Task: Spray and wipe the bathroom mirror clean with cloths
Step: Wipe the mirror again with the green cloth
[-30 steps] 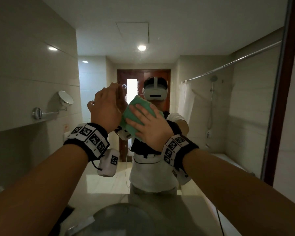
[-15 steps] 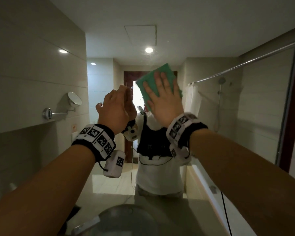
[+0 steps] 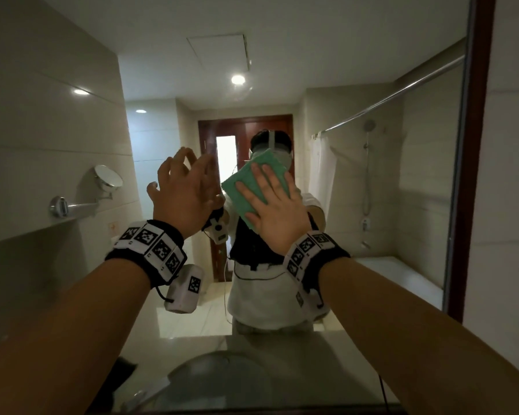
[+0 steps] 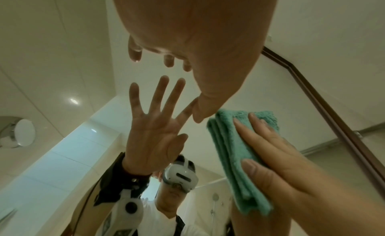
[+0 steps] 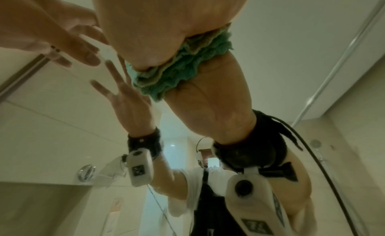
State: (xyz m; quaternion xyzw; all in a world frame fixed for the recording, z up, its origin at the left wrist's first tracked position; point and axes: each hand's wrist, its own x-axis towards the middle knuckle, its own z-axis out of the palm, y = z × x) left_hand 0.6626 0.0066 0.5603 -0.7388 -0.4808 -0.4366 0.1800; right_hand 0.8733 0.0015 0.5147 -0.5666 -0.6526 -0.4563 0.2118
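The big wall mirror (image 3: 372,205) fills the head view, with a dark brown frame (image 3: 474,175) on its right. My right hand (image 3: 270,205) lies flat with straight fingers on a folded green cloth (image 3: 246,187) and presses it against the glass at mid height. The left wrist view shows the cloth (image 4: 235,149) in several layers under those fingers (image 4: 260,129). In the right wrist view its edge (image 5: 181,71) is squeezed under my palm. My left hand (image 3: 183,193) is up just left of the cloth, fingers spread and holding nothing. Its fingertips (image 4: 135,55) hover a little off the glass.
A sink basin (image 3: 222,375) and pale countertop (image 3: 327,348) lie below the mirror. A round swivel mirror (image 3: 108,176) on a chrome arm sticks out from the left wall above a ledge (image 3: 27,235). A shower rail, curtain and tub are reflected at the right.
My right hand swept the cloth up the glass, then back down and slightly left. My left hand went from loosely curled to spread fingers.
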